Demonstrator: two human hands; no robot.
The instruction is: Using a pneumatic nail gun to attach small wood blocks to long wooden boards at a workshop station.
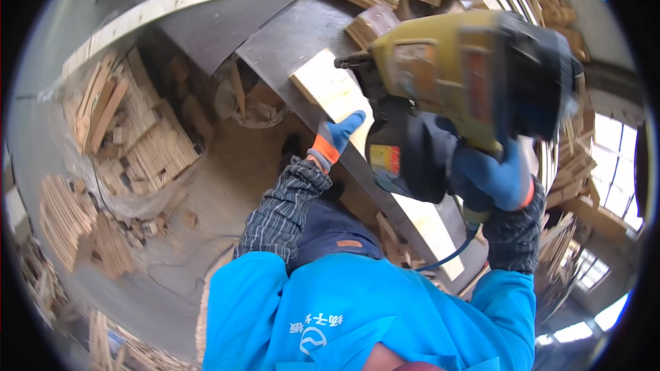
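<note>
“Gripping the yellow-and-black, bulky nail gun [440, 55], your blue-gloved right hand [498, 175] has its fingers closed around the handle. Where is the tool?”

“Above the long, flat, pale wooden board [328, 86], which lies along the dark, smooth-topped table [295, 34] in front of you. You can't tell from this view whether its nose touches the wood.”

“And my other side?”

“Your blue-gloved left hand [335, 139] is at the board's near edge, thumb on the upper face; the rest is hidden, so you cannot tell how firmly it grasps.”

“How will they handle?”

“Expect the tool to be heavy, rigid and top-heavy: keep hold of the handle and allow for the thin blue hose [450, 254]. The board should be light and stiff, perhaps splintery; hold its edges, away from the nose.”

“Any labels?”

“A yellow-and-red sticker [385, 159] on the tool's round black magazine, and a pale, worn label [414, 62] on its body, both too blurred to read. Your bright blue jacket [385, 302] carries white characters and a round emblem.”
</note>
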